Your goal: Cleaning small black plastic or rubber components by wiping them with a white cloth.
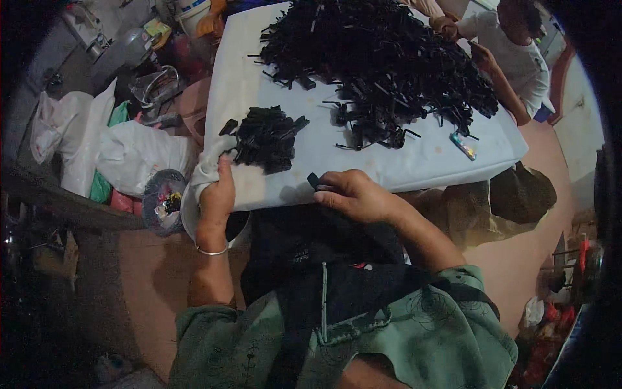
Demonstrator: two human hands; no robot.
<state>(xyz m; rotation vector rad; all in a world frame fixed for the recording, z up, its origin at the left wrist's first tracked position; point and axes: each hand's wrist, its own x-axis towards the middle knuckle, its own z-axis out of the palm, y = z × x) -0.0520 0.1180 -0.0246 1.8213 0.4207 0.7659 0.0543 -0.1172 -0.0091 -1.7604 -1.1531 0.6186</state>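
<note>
My right hand [356,194] is closed in a pinch on a small black plastic piece [314,180], just above the near edge of the white-covered table [402,165]. Over the table's left corner is my left hand [217,191], thumb up and pressed against something whitish; its fingers are mostly hidden, and I cannot make out what it holds. Beyond it lies a small heap of black plastic pieces [269,139]. A much larger heap of black parts with thin protruding arms [382,65] covers the far side of the table.
Across the table at the right, another person [518,55] reaches toward the large heap. A small shiny packet [463,146] lies near the right edge. White sacks [146,155] and a tub of scraps [162,202] stand at the left. Brown sheeting [492,207] lies below the right side.
</note>
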